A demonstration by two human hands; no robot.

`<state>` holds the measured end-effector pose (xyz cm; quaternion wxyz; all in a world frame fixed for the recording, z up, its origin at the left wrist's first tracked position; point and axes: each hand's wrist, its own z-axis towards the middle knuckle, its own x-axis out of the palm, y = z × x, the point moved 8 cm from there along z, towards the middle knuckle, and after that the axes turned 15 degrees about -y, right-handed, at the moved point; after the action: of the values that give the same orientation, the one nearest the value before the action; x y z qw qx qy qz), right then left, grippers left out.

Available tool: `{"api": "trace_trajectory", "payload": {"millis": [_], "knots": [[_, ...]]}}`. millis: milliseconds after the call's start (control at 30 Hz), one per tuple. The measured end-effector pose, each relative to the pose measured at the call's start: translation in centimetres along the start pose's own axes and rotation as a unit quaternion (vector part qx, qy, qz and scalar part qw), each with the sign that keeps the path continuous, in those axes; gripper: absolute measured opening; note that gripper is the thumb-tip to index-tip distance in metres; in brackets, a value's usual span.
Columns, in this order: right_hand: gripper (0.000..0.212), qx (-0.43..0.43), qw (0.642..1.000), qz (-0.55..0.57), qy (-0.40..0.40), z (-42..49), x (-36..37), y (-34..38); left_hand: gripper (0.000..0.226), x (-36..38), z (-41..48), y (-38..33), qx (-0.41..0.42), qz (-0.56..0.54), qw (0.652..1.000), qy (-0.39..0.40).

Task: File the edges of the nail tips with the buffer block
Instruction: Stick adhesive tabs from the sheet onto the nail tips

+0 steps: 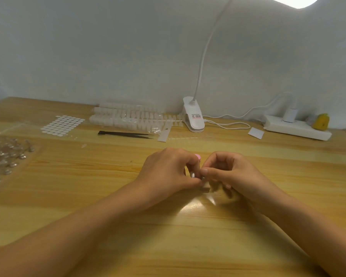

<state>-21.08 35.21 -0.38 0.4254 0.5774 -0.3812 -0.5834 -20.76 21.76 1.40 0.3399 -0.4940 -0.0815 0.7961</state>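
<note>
Grips pink-ended buffer block (197,156) in curled left hand (168,170), seemingly pinches small pearly nail tip (192,174) with right hand (234,172) low over pale wooden worktop (188,236); risks flicking tip away under too heavy a stroke.

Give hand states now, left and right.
Left hand: closed, fingers curled round a small pink item.
Right hand: fingers curled; whether it holds anything cannot be told.

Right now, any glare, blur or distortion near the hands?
Head view: lamp blown out top right; its glare sits on the table just below the left hand and right hand; the right's lower fingers are motion-blurred, so what the hands pinch is unclear; wide-angle bends the far edge; bag at left is soft.
</note>
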Motion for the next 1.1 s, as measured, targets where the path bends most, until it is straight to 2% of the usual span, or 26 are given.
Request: {"api": "trace_trajectory", "payload": {"millis": [167,267,367,400,467,533,600,733,833,900,1000,1100], "knots": [[0.010,-0.004,1.000,0.002,-0.014,0.1,-0.3,-0.2,0.025,-0.1,0.1,-0.5,0.021,0.029,0.999,0.012],[0.011,0.000,1.000,0.005,-0.018,0.4,-0.7,-0.4,0.026,0.0,0.3,-0.6,0.031,0.029,0.996,0.077],[0.013,0.011,1.000,-0.001,0.000,0.5,-1.2,-0.6,0.035,-1.1,1.0,0.8,-0.020,-0.026,0.991,0.131],[0.014,0.003,1.000,-0.027,0.016,0.4,-1.3,-0.5,0.033,-2.0,1.4,1.8,-0.042,-0.042,0.991,0.119],[0.021,-0.040,0.992,-0.102,0.056,0.2,-1.2,-0.2,0.027,-4.9,2.2,4.6,-0.068,-0.039,0.996,0.048],[0.030,-0.082,0.979,-0.173,0.073,0.1,-0.7,0.0,0.024,-8.8,2.3,8.8,-0.087,0.045,0.994,-0.052],[0.027,-0.117,0.971,-0.200,0.051,0.3,-0.3,0.3,0.031,-11.6,1.4,13.7,-0.133,0.163,0.974,-0.081],[0.024,-0.146,0.970,-0.190,0.032,0.6,0.4,0.8,0.057,-12.8,-1.7,21.9,-0.308,0.311,0.898,0.045],[0.023,-0.149,0.964,-0.213,0.048,1.1,1.1,1.0,0.065,-13.0,-2.2,23.7,-0.310,0.412,0.852,0.092],[0.026,-0.145,0.959,-0.232,0.074,1.2,1.6,1.2,0.066,-13.3,-1.6,24.2,-0.296,0.440,0.843,0.093],[0.027,-0.123,0.956,-0.233,0.129,1.2,1.9,1.4,0.063,-14.4,-0.1,25.0,-0.288,0.455,0.841,0.053],[0.022,-0.114,0.958,-0.224,0.141,1.4,1.8,1.6,0.072,-15.1,0.6,26.9,-0.324,0.434,0.838,0.059]]}}
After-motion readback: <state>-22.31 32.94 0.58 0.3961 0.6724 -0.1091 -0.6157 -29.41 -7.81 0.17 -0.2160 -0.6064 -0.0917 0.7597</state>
